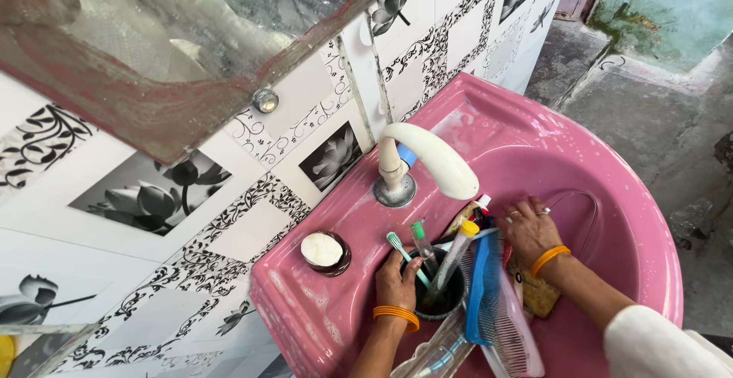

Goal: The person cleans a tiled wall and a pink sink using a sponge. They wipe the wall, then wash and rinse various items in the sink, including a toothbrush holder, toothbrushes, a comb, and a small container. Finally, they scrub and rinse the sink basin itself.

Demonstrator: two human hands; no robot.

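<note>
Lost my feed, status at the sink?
Left hand grips dark cup of toothbrushes. Right hand down in pink basin. Blue comb lies between the hands.

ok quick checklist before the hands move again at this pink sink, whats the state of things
1. Left hand has a grip on the dark cup: ok, fingers rest on its rim.
2. Toothbrushes stay upright in the cup: ok, though they lean.
3. Right hand is free of items: cannot tell, its fingers are hidden behind the tubes.
4. Blue comb is settled: not ok, it leans loose against the cup.
5. Tap is off: ok, no water visible.
6. Soap dish sits clear of the hands: ok, on the sink ledge.
</note>
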